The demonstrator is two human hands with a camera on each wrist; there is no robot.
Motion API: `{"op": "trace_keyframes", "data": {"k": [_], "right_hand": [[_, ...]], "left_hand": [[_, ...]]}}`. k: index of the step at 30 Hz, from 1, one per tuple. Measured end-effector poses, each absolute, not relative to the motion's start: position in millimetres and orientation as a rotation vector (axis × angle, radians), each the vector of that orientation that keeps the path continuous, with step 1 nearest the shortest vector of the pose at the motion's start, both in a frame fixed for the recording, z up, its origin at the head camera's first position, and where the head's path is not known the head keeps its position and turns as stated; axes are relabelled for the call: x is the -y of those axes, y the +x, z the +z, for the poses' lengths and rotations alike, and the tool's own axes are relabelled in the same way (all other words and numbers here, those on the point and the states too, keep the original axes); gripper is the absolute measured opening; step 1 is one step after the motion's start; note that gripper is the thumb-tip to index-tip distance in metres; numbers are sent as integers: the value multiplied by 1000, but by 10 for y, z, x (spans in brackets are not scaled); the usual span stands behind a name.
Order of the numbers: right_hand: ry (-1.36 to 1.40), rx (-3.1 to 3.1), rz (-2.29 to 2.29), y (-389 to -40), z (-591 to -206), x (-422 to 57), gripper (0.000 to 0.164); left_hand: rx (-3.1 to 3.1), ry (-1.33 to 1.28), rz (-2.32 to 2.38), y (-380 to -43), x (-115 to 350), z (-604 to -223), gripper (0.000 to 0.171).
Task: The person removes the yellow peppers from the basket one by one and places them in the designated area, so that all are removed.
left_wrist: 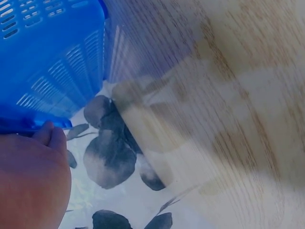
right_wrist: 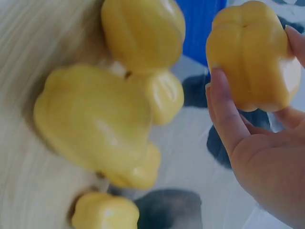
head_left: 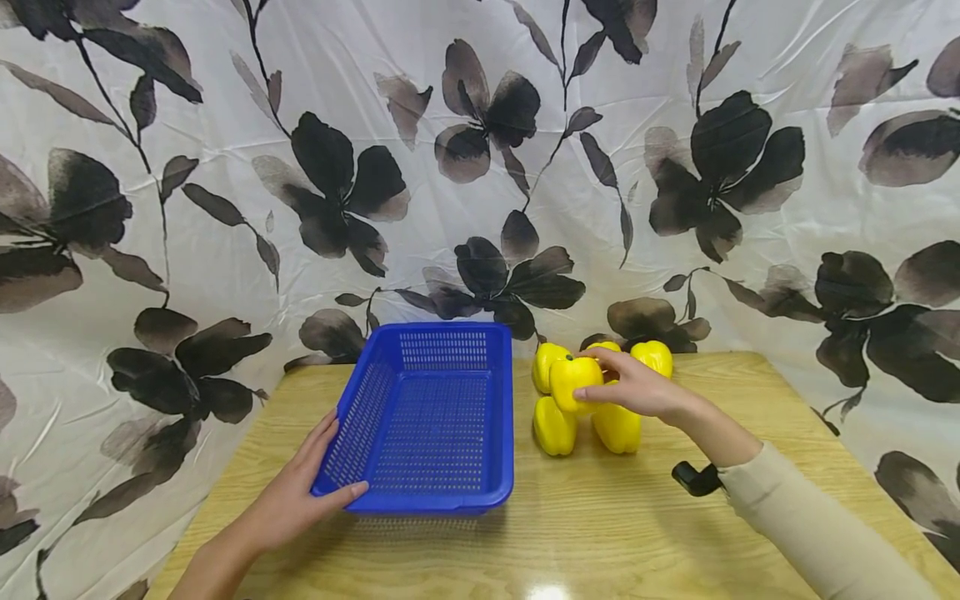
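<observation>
A blue plastic basket [head_left: 431, 417] with slotted sides sits left of the middle of the table, nothing in it. My left hand [head_left: 288, 492] grips its near left corner, thumb over the rim and fingers along the outer side. In the left wrist view the fingers meet the basket's rim [left_wrist: 43, 121]. My right hand [head_left: 637, 383] holds a yellow bell pepper [head_left: 573, 385] between thumb and fingers, raised over the others. The right wrist view shows this held pepper [right_wrist: 250, 57] apart from the rest. Several more yellow bell peppers [head_left: 555, 427] stand grouped right of the basket.
The wooden table [head_left: 585, 525] ends at the back against a floral cloth [head_left: 420, 208]. One pepper [head_left: 652, 358] stands at the back right of the group, partly behind my right hand. A black strap piece [head_left: 696, 479] sticks out at the right wrist.
</observation>
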State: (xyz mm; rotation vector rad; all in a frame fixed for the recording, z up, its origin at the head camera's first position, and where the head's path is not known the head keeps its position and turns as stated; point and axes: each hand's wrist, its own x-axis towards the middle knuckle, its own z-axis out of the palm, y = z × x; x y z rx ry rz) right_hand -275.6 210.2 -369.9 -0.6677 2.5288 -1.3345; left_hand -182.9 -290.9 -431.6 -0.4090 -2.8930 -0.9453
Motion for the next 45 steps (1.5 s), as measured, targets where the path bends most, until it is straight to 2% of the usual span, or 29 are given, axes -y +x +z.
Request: {"op": "trace_keyframes", "data": {"k": [21, 45], "right_hand": [[-556, -2558, -1326, -2738, -3651, -2889, 61], [-310, -2448, -1279, -2778, -4181, -3440, 78]], "left_hand": [[2879, -423, -914, -1857, 2930, -4385, 103], [2864, -432, -927, -1850, 2941, -4367, 101]]}}
